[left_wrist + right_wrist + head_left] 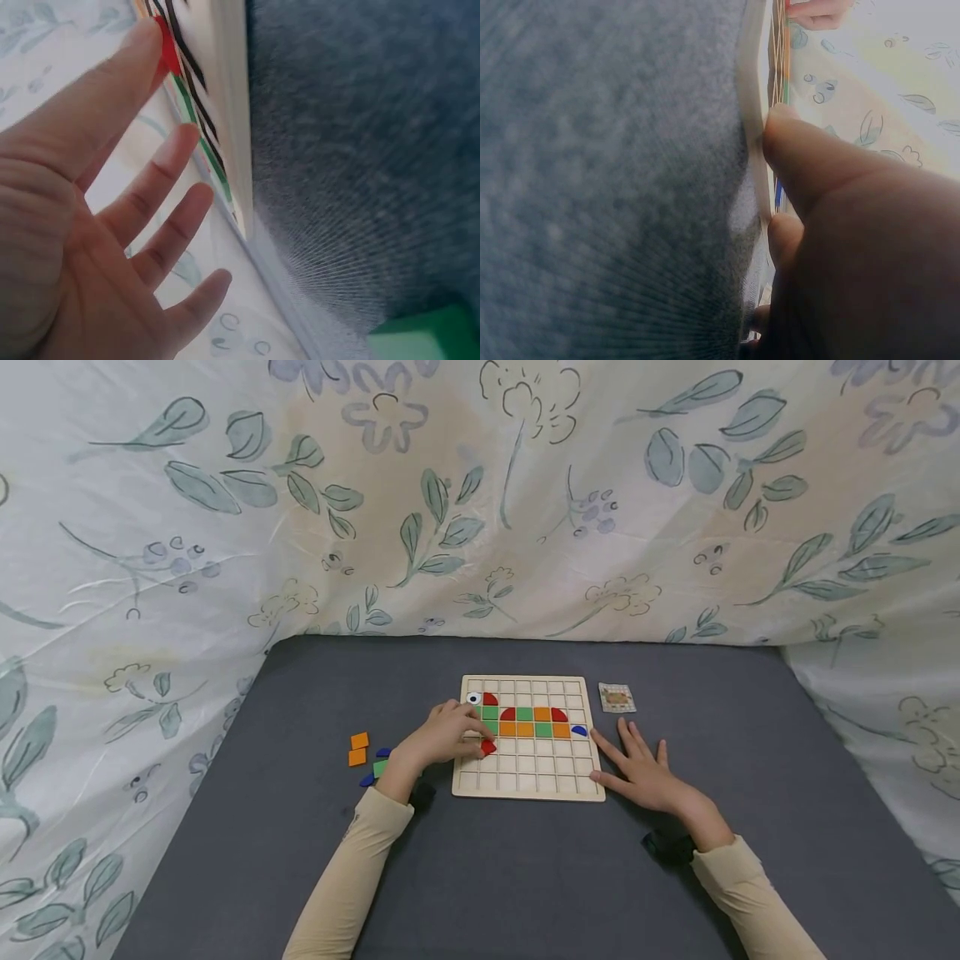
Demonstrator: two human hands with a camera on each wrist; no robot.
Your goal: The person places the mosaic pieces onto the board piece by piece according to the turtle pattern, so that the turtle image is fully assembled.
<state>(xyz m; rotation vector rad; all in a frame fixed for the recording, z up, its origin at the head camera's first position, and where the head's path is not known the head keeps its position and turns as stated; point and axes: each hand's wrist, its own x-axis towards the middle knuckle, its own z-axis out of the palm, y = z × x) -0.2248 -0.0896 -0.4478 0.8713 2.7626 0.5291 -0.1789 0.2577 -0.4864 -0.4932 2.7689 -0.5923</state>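
Observation:
A wooden grid board point(540, 777) lies on the grey table, with coloured pieces set in its squares. My left hand point(444, 735) reaches over its left side and pinches a small red piece point(488, 747) at the grid, just below the green ones. In the left wrist view the thumb and a finger meet on that red piece point(166, 46), while the other fingers spread loosely. My right hand point(649, 777) has its fingers spread, the thumb at the board's right edge. The right wrist view shows the thumb point(810, 157) against that edge. Near it is a blue half-round piece point(579, 730).
Left of the board lie orange squares point(357, 757), a green piece point(380, 768) and blue pieces point(367, 781), partly behind my left arm. A small picture card point(617, 698) sits beyond the right hand. A patterned cloth point(525, 527) hangs behind the table.

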